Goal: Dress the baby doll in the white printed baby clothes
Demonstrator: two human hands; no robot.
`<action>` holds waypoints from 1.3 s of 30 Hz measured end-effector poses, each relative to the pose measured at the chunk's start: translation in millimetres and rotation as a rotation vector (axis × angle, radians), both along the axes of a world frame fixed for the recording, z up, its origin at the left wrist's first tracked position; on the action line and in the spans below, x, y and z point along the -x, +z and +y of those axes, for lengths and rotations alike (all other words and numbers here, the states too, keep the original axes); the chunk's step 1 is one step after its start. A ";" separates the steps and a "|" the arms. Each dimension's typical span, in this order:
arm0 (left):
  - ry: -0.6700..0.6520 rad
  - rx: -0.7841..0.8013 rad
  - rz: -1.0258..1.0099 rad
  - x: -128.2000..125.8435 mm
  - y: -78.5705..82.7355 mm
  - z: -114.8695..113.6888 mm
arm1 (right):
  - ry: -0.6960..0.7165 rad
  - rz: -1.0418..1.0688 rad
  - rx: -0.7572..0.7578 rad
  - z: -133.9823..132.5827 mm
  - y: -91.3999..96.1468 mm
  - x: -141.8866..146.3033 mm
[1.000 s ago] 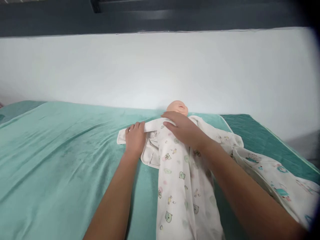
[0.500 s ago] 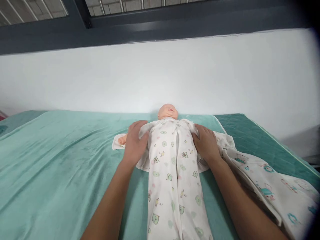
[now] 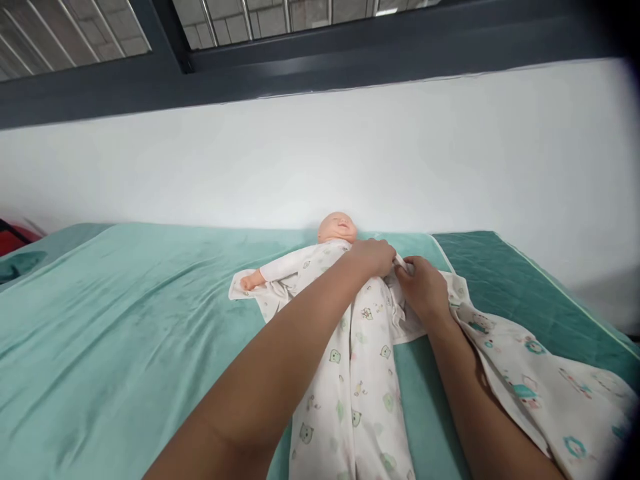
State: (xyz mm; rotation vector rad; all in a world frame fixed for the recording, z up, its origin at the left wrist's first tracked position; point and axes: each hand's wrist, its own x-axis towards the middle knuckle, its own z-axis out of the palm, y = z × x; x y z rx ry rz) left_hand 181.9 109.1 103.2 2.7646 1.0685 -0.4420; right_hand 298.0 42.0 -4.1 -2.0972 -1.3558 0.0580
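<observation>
A baby doll (image 3: 338, 228) lies face up with its head toward the wall. A white garment with green animal prints (image 3: 345, 373) covers its body and legs. My left hand (image 3: 373, 257) reaches across the doll's chest, fingers closed at the shoulder on the right. Beside it, my right hand (image 3: 424, 285) pinches the white sleeve (image 3: 401, 261) there between thumb and fingers. The doll's arm on that side is hidden. On the left, the doll's other arm (image 3: 290, 263) stretches outward in a plain white sleeve, its hand resting over a printed sleeve (image 3: 237, 285) spread beneath.
Teal bedding (image 3: 150, 333) lies beneath the doll, with a darker green pad (image 3: 480, 267) at the right. Another white printed garment (image 3: 540, 380) lies beside my right forearm. A white wall (image 3: 200, 167) and a dark window frame (image 3: 310, 67) rise behind. Something red (image 3: 15, 237) shows far left.
My left hand has left the doll's left-side sleeve and crossed over its chest to the right. My right hand has shifted slightly outward and now pinches the sleeve. The doll's left-side arm is uncovered.
</observation>
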 end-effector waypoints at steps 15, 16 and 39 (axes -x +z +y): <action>-0.034 -0.094 0.124 -24.9 -20.9 7.1 | -0.107 0.088 0.041 4.6 -1.8 -22.7; -0.044 -0.093 0.121 -30.0 -23.6 5.1 | -0.110 0.074 0.062 5.1 -1.6 -22.1; -0.161 -0.329 0.055 -12.1 -24.9 12.1 | -0.088 0.275 -0.039 7.3 -8.3 -34.8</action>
